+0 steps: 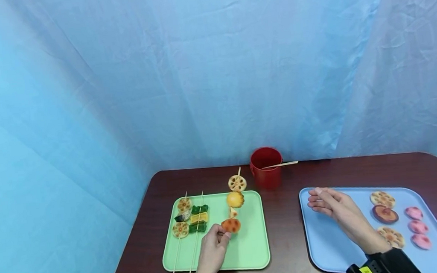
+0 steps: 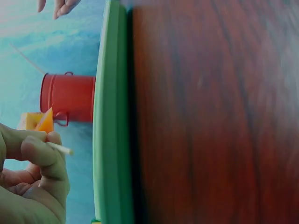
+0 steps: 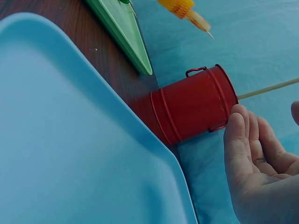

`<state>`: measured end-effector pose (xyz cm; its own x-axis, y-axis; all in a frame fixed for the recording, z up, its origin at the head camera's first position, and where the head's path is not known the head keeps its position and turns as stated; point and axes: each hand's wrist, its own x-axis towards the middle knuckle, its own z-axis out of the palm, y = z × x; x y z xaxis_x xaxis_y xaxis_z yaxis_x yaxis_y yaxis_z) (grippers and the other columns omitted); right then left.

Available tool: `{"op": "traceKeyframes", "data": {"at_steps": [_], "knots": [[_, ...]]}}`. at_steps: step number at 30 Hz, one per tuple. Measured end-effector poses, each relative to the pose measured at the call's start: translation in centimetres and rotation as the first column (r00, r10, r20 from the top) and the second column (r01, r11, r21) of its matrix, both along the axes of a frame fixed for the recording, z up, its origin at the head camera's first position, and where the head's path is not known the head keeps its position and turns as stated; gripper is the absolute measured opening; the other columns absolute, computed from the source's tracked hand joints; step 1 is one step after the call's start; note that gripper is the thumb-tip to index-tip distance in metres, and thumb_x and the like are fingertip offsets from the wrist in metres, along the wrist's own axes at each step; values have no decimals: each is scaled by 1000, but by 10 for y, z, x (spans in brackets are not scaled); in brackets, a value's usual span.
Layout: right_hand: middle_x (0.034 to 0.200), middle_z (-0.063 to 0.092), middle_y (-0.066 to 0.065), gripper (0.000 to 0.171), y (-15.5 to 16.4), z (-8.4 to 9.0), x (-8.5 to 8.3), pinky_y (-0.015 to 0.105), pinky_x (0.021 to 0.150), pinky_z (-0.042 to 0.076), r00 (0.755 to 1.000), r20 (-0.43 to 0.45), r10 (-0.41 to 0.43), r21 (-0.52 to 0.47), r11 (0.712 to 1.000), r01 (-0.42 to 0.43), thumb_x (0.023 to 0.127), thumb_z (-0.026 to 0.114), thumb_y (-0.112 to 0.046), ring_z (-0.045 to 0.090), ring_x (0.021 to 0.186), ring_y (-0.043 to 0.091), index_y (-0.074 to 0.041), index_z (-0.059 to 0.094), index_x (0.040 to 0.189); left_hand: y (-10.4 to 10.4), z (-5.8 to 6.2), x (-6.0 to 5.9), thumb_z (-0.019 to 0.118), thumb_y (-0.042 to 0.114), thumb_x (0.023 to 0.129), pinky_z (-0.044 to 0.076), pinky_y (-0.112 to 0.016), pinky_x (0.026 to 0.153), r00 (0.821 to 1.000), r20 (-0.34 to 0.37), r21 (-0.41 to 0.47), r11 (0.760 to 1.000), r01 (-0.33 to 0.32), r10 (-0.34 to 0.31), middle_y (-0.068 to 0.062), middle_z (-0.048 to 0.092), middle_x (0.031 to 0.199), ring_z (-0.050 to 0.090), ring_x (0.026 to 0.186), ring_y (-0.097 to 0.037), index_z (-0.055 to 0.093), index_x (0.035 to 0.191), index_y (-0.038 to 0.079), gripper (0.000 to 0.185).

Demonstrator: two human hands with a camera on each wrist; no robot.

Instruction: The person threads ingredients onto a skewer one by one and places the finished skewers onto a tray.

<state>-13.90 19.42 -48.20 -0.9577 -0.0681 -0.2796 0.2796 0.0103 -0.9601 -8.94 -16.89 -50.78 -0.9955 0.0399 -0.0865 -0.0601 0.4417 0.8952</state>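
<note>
Fingers of the left hand (image 1: 212,248) pinched a skewer (image 1: 233,208) over the green tray (image 1: 250,249); the right hand (image 1: 333,206) hovered open, holding nothing.

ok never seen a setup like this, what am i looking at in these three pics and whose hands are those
No machine here: a person works with bare hands, wearing three cameras. The wide picture comes from the head camera, looking down at a brown table. The other two come from cameras on each wrist, so they look sideways and close.

On the table stand a green tray, a blue tray and a red bucket with one wooden stick in it. The green tray holds skewers of toy food; loose food slices lie on the blue tray.

The left hand pinches the end of a skewer by its orange piece. The right hand hovers open over the blue tray, holding nothing.
</note>
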Motion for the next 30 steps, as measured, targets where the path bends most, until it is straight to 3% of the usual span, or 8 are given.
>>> {"op": "traceKeyframes", "data": {"at_steps": [4, 8, 17, 30], "knots": [[118, 66, 12, 74, 0, 0, 0, 26, 88, 57, 1000, 5, 5, -13, 1000, -5, 106, 51, -50, 69, 101, 10, 14, 45, 143, -11, 3, 0, 66, 11, 99, 42, -25, 54, 1000, -2, 2, 1000, -7, 7, -9, 64, 78, 52, 60, -9, 61, 95, 2, 11], [118, 66, 13, 73, 0, 0, 0, 26, 88, 57, 1000, 3, 9, -15, 1000, -9, 107, 51, -49, 69, 101, 11, 14, 47, 142, -21, 4, 2, 65, 11, 99, 42, -25, 49, 999, 41, -16, 999, -29, 30, -8, 62, 73, 51, 53, -11, 60, 95, 2, 11], [121, 66, 16, 71, -3, -1, 2, 26, 88, 57, 1000, -11, 28, 19, 999, -28, 108, 47, -49, 69, 101, 11, 14, 47, 143, -33, 1, 7, 67, 9, 95, 44, -28, 55, 991, 47, -121, 986, -118, 124, -2, 60, 74, 54, 64, -15, 62, 90, 3, 9], [120, 66, 17, 69, -6, -3, 2, 30, 89, 57, 1000, -9, 15, 23, 1000, -15, 108, 49, -48, 69, 102, 14, 13, 49, 142, -41, -8, 7, 64, 6, 94, 44, -30, 50, 983, 117, -140, 982, -123, 140, -2, 59, 71, 55, 56, -15, 62, 88, 4, 7]]}}
